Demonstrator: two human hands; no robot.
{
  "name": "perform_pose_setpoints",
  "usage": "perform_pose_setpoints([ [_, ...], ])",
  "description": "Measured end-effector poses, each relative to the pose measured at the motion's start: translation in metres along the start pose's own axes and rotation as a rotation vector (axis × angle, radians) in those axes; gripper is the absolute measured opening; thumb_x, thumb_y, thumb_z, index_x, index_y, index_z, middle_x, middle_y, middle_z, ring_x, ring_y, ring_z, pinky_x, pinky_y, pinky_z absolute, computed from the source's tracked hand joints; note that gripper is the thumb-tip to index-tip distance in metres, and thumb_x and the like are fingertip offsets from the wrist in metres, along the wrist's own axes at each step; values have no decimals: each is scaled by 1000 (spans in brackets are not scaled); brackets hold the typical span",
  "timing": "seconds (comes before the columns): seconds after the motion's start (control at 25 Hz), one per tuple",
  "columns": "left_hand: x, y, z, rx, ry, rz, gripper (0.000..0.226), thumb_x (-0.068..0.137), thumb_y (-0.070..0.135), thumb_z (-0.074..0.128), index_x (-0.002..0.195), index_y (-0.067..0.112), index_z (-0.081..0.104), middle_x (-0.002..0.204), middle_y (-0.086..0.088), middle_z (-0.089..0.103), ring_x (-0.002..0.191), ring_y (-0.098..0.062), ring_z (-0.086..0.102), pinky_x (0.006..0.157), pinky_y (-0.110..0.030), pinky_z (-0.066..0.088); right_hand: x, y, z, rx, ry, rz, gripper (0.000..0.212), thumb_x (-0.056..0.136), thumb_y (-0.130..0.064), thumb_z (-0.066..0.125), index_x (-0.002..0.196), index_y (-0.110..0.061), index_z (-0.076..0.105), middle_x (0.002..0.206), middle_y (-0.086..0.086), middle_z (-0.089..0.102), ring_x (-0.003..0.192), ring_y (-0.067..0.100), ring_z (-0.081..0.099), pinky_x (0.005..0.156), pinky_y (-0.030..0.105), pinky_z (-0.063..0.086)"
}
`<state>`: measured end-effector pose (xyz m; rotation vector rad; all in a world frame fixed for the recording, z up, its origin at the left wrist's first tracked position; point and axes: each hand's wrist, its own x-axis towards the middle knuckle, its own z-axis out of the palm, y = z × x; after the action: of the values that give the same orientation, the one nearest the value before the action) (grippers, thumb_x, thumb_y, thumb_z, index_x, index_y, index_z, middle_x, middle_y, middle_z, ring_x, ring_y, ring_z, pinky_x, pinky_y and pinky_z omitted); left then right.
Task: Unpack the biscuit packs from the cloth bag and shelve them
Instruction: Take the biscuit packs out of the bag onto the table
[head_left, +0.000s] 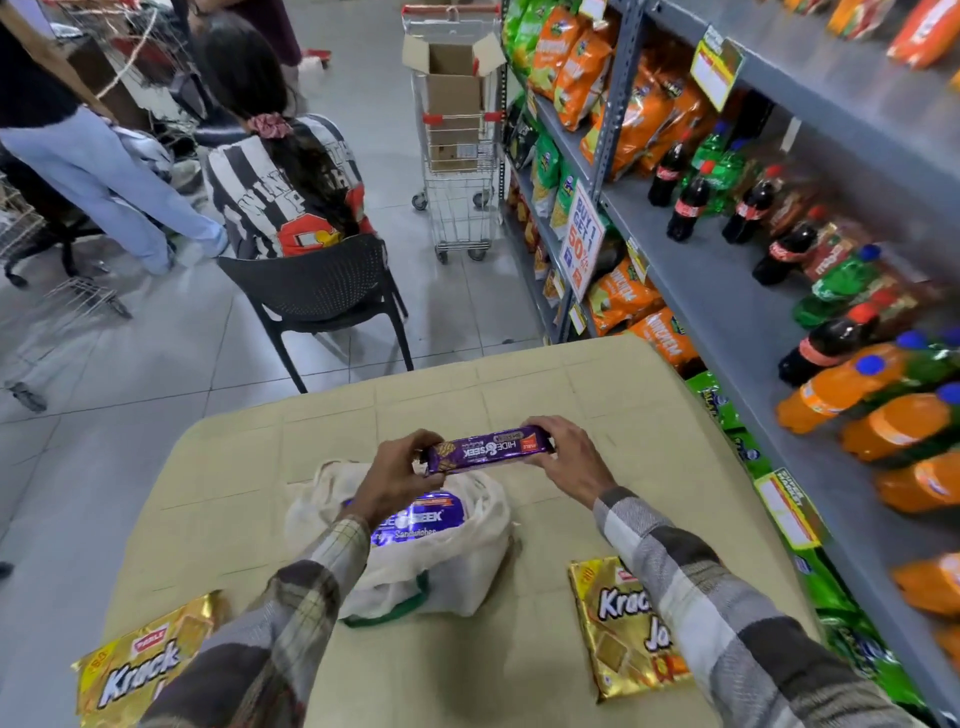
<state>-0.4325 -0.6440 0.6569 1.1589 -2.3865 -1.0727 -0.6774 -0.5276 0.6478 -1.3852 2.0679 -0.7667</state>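
Observation:
I hold a long purple Hide & Seek biscuit pack (488, 449) level above the table, my left hand (397, 475) gripping its left end and my right hand (569, 452) gripping its right end. Below it the white cloth bag (457, 566) with green trim lies open on the beige table (519, 395). A blue-purple Hide & Seek sandwich pack (421, 519) shows inside the bag's mouth. Two gold Krack Jack packs lie flat on the table, one at the front left (140, 660) and one at the front right (618, 623).
Grey metal shelves (727, 312) run along the right, holding soft drink bottles (841, 384) and orange snack bags (571, 67). A person sits on a black chair (322, 296) beyond the table. A trolley with a cardboard box (454, 130) stands in the aisle.

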Motion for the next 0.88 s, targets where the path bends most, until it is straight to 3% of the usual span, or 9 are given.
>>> perform_pose_setpoints([
  [0.16,21,34,80,42,-112,56,38,73,16,79,109,10,69,98,-5,71,85,-23,65,82,-35,54,-18,70,-40,-18,-7,147,44,78,-3,75,119,-17,63,115,5,66,106,22,61,96,37,51],
  [0.32,38,50,162,186,-219,106,38,79,32,72,114,17,67,104,-3,59,96,-22,57,85,-36,48,-38,142,-57,-44,-38,275,43,80,0,72,118,-17,62,115,7,67,108,27,61,96,43,51],
  [0.52,47,50,227,233,-270,12,37,82,35,69,117,23,66,108,-1,56,101,-21,54,86,-35,48,-48,195,-48,-66,-38,387,43,83,0,67,120,-20,61,120,7,65,111,27,59,96,42,51],
  [0.76,45,47,252,227,-306,-71,38,80,29,68,117,24,65,109,-3,56,103,-25,56,86,-37,49,-56,227,-26,-144,0,436,49,79,-2,71,122,-26,62,125,0,63,118,26,54,100,38,47],
  [0.88,45,47,248,247,-308,-65,46,81,30,70,126,22,62,117,-5,57,109,-26,54,91,-38,47,-57,223,-20,-234,-23,455,58,80,-1,67,130,-29,57,134,0,57,122,26,47,102,42,41],
])
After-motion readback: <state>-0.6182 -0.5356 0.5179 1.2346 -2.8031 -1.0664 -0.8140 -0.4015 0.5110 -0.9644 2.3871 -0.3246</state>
